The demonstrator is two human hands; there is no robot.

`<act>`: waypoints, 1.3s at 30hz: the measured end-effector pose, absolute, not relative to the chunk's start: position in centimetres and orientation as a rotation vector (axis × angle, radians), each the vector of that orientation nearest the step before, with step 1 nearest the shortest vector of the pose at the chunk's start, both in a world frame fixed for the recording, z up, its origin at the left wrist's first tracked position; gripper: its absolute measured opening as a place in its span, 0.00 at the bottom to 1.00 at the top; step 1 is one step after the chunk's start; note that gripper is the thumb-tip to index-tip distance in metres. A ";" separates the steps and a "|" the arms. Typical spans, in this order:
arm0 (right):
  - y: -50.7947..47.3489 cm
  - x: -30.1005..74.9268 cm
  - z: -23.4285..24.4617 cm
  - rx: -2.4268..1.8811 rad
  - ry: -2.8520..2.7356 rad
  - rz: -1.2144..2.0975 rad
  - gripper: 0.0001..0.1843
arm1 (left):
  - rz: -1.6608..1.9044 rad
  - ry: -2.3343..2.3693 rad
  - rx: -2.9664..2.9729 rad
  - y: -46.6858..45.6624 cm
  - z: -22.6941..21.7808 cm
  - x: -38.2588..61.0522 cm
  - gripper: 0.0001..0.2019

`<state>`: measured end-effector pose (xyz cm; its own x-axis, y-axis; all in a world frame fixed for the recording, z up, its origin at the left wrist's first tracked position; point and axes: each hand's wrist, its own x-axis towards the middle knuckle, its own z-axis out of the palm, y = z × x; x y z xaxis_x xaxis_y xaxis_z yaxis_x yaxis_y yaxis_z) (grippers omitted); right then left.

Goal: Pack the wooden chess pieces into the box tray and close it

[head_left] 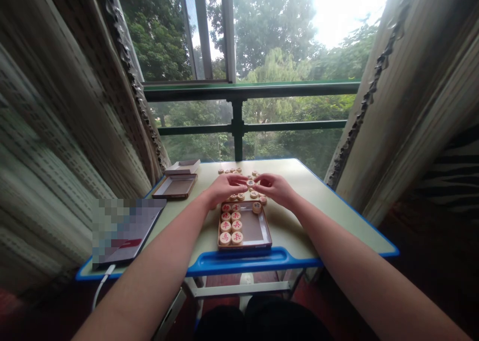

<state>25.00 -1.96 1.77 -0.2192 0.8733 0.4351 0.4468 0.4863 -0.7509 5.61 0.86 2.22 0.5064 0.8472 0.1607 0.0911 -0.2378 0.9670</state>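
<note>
Left curtain (75, 106): striped, hanging beside the window, gathered in folds.
White cable (98, 288): runs up over the desk's near edge to the device.
Flat device (130, 234): lies at the desk's left side; part of it is pixelated.
Brown box part (175, 185): shallow, on the far left of the desktop, a pale box part (183, 166) just behind it.
Left hand (224, 187): above the desktop behind the game box, fingers pointing right, thumb below them; grip cannot be told.
Game box (252, 229): shallow, near the front edge, behind the blue groove (243, 256).
Red-marked discs (236, 225): eight, two columns of four, along the box's left side.
Loose discs (240, 196): on the desktop beyond the box, around and under the hands.
Middle disc (250, 183): dark-marked, between the two hands' fingertips; held or merely near, cannot tell.
Dark-marked disc (256, 208): inside the box, far right corner.
Right hand (276, 187): fingers curled leftward, thumb and forefinger close to the middle disc; grip unclear.
Desk (325, 221): pale top, blue rim.
Right curtain (404, 106): pale, lace-edged.
</note>
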 end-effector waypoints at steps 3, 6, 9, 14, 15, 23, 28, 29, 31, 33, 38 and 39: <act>-2.1 24.9 1.9 -1.101 -1.862 0.612 0.22 | 0.860 0.816 1.701 0.9 2.2 5.6 0.22; -2.3 24.9 2.1 -1.102 -1.851 0.640 0.22 | 0.853 0.823 1.706 0.9 2.2 5.7 0.21; -2.5 24.9 2.3 -1.091 -1.836 0.718 0.21 | 0.846 0.824 1.712 0.7 2.3 5.7 0.21; -2.6 25.2 2.7 -1.072 -1.831 0.887 0.19 | 0.796 0.851 1.756 0.5 2.5 5.4 0.19; -2.6 25.2 2.7 -1.075 -1.837 0.906 0.19 | 0.775 0.852 1.763 0.5 2.6 5.4 0.18; -2.7 25.5 2.9 -1.110 -1.894 0.954 0.19 | 0.722 0.887 1.835 0.3 2.9 5.3 0.20; -2.7 25.4 2.7 -1.149 -1.914 0.959 0.18 | 0.697 0.905 1.882 0.3 2.8 5.2 0.20; -2.7 25.4 2.7 -1.155 -1.921 0.954 0.18 | 0.687 0.918 1.882 0.2 2.8 5.2 0.20; -2.8 25.3 2.7 -1.163 -1.934 0.951 0.17 | 0.666 0.943 1.866 0.1 2.9 5.2 0.19; -2.9 25.3 2.7 -1.170 -1.940 0.955 0.17 | 0.652 0.945 1.844 0.0 3.0 5.3 0.19; -2.9 25.3 2.9 -1.174 -1.949 0.977 0.18 | 0.622 0.902 1.834 -0.1 3.0 5.3 0.18; -2.9 25.4 2.9 -1.169 -1.951 0.990 0.18 | 0.615 0.898 1.841 -0.1 3.0 5.2 0.19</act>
